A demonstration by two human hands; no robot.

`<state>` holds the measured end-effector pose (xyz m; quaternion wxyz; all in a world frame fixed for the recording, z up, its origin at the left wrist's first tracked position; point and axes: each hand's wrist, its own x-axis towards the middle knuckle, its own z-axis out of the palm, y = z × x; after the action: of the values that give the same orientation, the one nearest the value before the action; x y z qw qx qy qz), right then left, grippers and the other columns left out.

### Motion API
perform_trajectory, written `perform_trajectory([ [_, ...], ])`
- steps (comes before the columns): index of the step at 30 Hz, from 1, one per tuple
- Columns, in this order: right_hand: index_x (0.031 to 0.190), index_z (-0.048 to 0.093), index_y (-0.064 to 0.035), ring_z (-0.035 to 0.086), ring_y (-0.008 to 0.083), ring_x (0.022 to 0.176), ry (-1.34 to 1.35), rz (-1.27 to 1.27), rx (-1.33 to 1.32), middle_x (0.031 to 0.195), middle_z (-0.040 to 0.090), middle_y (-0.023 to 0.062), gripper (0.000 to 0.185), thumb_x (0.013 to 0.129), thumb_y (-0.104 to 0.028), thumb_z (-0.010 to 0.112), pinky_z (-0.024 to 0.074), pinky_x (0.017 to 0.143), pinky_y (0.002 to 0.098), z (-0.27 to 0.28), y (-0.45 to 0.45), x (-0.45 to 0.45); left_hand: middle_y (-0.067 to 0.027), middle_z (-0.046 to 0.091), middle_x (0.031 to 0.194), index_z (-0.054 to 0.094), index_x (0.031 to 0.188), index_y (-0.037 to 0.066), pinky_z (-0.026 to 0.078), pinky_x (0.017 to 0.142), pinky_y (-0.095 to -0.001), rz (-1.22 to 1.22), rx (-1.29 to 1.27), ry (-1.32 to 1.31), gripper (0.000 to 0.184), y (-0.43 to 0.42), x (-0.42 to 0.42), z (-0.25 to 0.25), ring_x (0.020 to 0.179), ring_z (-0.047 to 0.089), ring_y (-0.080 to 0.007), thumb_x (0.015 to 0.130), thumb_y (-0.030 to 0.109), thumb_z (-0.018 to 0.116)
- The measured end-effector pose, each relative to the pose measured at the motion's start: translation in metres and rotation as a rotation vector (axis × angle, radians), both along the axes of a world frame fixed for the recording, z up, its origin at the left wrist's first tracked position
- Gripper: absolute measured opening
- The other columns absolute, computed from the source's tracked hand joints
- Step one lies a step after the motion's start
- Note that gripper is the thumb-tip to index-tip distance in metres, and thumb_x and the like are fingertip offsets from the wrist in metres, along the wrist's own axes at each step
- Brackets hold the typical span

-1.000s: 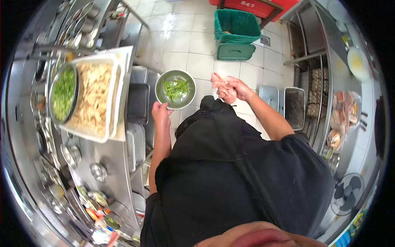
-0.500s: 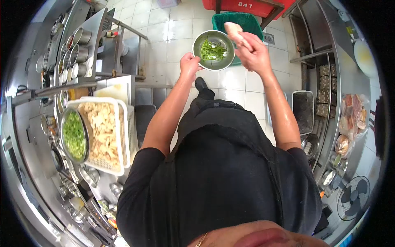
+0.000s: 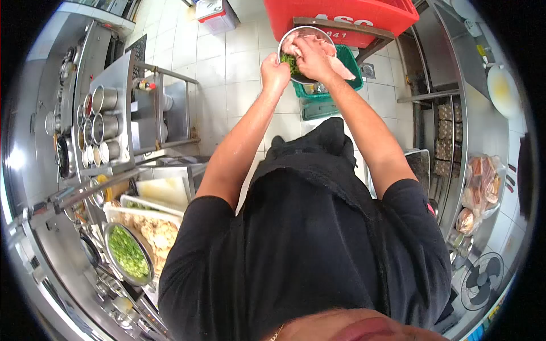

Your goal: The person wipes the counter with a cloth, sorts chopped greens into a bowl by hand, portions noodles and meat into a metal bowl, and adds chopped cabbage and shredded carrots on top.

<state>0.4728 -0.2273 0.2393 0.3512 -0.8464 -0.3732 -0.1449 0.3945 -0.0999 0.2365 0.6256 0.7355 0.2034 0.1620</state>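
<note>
My left hand (image 3: 275,73) is closed on the near left rim of a round metal bowl (image 3: 282,38), held up above the floor. Inside lie cut green stalks (image 3: 290,63) and pale pink raw meat (image 3: 325,46). One piece of the meat hangs over the bowl's right edge. My right hand (image 3: 314,58) reaches into the bowl from the right, its fingers curled onto the meat and partly hidden by it. Below the bowl stands a green plastic basket (image 3: 354,86), partly covered by the bowl and my right arm.
A red crate (image 3: 364,14) stands behind a wooden bar ahead. On the left counter are a bowl of chopped greens (image 3: 128,253), a white basket of pale pieces (image 3: 162,236) and metal pots (image 3: 106,126). Bagged meat (image 3: 482,184) and a fan (image 3: 482,281) are at right.
The bowl has moved farther forward, with my left hand on its rim. My right hand has brought the meat from beside the bowl into it. The view has shifted forward.
</note>
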Motion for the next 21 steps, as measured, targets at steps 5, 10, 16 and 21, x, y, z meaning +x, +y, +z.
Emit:
perform_trajectory([
  [5, 0.113, 0.058, -0.0102, 0.055, 0.0361, 0.109, 0.244, 0.298, -0.108, 0.114, 0.06, 0.0155, 0.046, 0.069, 0.003, 0.059, 0.0444, 0.091, 0.0446, -0.019, -0.003, 0.069, -0.011, 0.066, 0.071, 0.064, 0.086, -0.001, 0.05, 0.061, -0.0308, 0.055, 0.148, -0.069, 0.015, -0.019, 0.053, 0.043, 0.068, 0.063, -0.0153, 0.076, -0.003, 0.053],
  [10, 0.113, 0.06, -0.0081, 0.058, 0.0349, 0.108, 0.269, 0.499, -0.472, 0.11, 0.063, 0.0154, 0.048, 0.067, 0.002, 0.059, 0.0448, 0.09, 0.0452, -0.003, -0.021, 0.137, -0.0284, 0.062, 0.111, 0.061, 0.107, -0.006, 0.051, 0.087, -0.0396, 0.039, 0.343, -0.014, 0.031, -0.014, 0.114, 0.009, 0.102, 0.064, -0.0372, 0.079, 0.001, 0.052],
  [16, 0.084, 0.071, -0.0097, 0.066, 0.0325, 0.089, 0.121, 0.592, -0.954, 0.095, 0.067, 0.0179, 0.016, 0.074, -0.019, 0.062, 0.0503, 0.078, 0.0465, 0.0, -0.041, 0.176, -0.026, 0.06, 0.118, 0.06, 0.093, -0.002, 0.05, 0.09, -0.0428, 0.119, 0.663, -0.129, 0.022, -0.024, 0.153, -0.017, 0.106, 0.06, -0.0398, 0.073, -0.003, 0.053],
  [21, 0.079, 0.072, -0.0103, 0.063, 0.0327, 0.092, 0.077, 0.426, -0.659, 0.093, 0.066, 0.0165, 0.016, 0.073, -0.022, 0.063, 0.0497, 0.076, 0.0434, -0.064, -0.08, 0.179, -0.0253, 0.064, 0.103, 0.057, 0.084, 0.0, 0.051, 0.081, -0.0464, 0.223, 0.634, -0.012, 0.012, -0.027, 0.163, -0.014, 0.094, 0.061, -0.0425, 0.073, -0.002, 0.052],
])
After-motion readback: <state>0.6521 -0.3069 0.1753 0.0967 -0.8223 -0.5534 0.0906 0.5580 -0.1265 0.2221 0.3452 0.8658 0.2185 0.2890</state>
